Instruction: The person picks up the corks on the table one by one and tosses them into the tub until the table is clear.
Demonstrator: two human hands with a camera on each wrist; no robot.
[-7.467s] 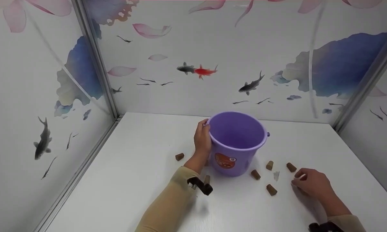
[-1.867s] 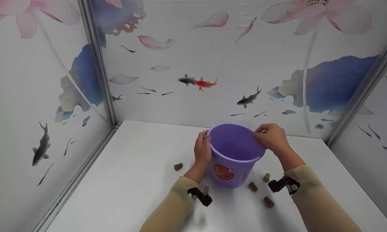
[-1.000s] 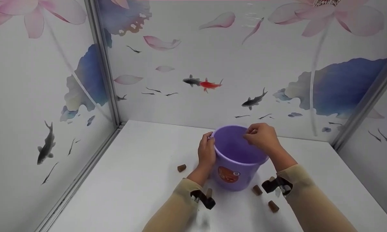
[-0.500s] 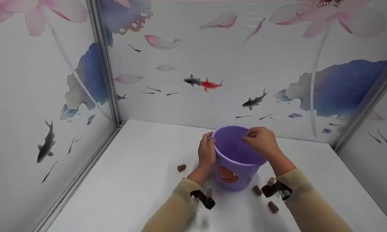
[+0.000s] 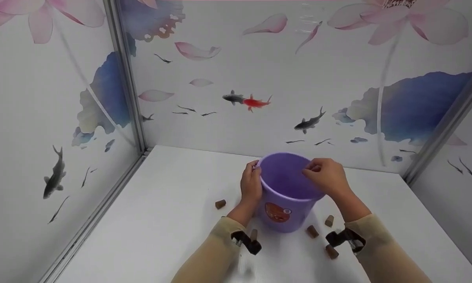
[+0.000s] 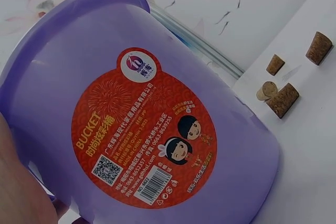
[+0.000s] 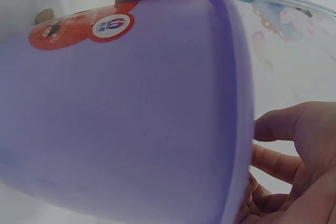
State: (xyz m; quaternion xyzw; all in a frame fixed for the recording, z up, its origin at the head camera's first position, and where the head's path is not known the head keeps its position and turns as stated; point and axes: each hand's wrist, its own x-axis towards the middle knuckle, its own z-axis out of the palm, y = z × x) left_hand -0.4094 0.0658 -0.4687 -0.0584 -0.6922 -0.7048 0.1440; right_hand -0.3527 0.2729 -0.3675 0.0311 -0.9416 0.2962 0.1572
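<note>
A purple plastic bucket with a red round label stands on the white table, its mouth facing up. My left hand grips it at the left rim, thumb against the side. Over the right side of the mouth is my right hand, bent at the fingers, with thumb and index close together in the head view. In the right wrist view the rim covers that hand's fingertips, and I cannot tell whether they pinch anything. Brown tapered corks lie right of the bucket, among them one cork near its base and another cork.
Another cork lies beside my right wrist camera. Left of the bucket are a cork and a cork partly behind my left wrist camera. White panels printed with fish and flowers enclose the table.
My right hand rose from the table at the right to the bucket's mouth, reached inward, then shifted slightly back right. The cork nearest it no longer shows. My left hand keeps its grip.
</note>
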